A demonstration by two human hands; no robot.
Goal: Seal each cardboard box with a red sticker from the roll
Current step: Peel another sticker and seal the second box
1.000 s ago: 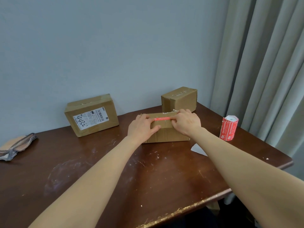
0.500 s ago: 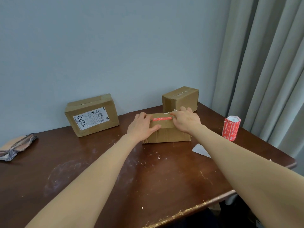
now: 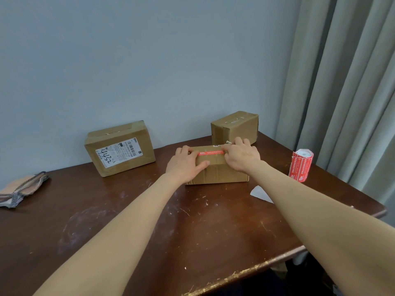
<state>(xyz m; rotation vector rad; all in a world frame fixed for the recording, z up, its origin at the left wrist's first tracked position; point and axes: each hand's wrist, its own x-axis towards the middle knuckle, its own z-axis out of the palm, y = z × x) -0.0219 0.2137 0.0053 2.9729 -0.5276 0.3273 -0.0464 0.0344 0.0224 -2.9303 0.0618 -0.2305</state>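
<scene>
A small cardboard box [image 3: 220, 173] lies in the middle of the brown table [image 3: 149, 227]. A red sticker [image 3: 210, 153] runs along its top. My left hand [image 3: 185, 164] rests on the box's left end, thumb stretched across the front face. My right hand [image 3: 242, 155] lies on the right part of the top, its fingers pressing on the sticker's right end. The red sticker roll [image 3: 301, 165] stands upright to the right. A larger box with a white label [image 3: 119, 148] sits at the back left, and another small box [image 3: 235, 127] at the back.
A white scrap of backing paper [image 3: 259, 193] lies right of the middle box, partly under my right forearm. A cloth item [image 3: 23, 189] lies at the table's left edge. Grey curtains [image 3: 346, 82] hang on the right. The wall stands right behind the boxes.
My right hand has slid a little to the right along the sticker. The left hand keeps its place on the box. The view has shifted slightly.
</scene>
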